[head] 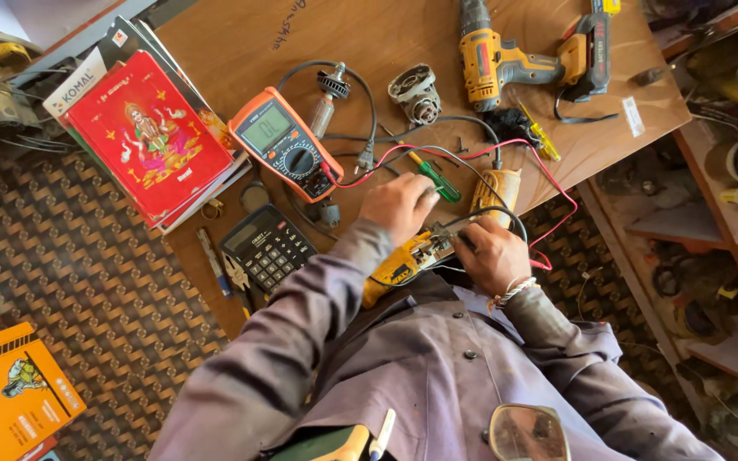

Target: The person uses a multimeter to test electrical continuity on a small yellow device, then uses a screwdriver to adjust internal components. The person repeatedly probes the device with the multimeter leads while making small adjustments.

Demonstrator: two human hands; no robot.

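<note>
fingers of the left hand (399, 205) are curling down and pressing on the upper end of a yellow power tool body (403, 263); whether they are fully gripping it, the head view is not showing. fingers of the right hand (490, 254) are clenching around the tool's opened metal end, a black lead running in beneath them. tool body is lying at the near edge of the wooden desk (241, 43), just in front of the person's chest, between both hands.

head view, items lying on the desk: orange multimeter (285, 143) with red and black leads trailing toward the hands; green-handled screwdriver (436, 177) just beyond the left hand; black calculator (267, 248) near the left forearm; red book (149, 137) sitting on a stack at the left; motor armature (327, 98); grey gear housing (413, 92); yellow cordless drill (506, 58) resting at the far side. orange box (12, 388) is sitting on the patterned floor, well apart.
</note>
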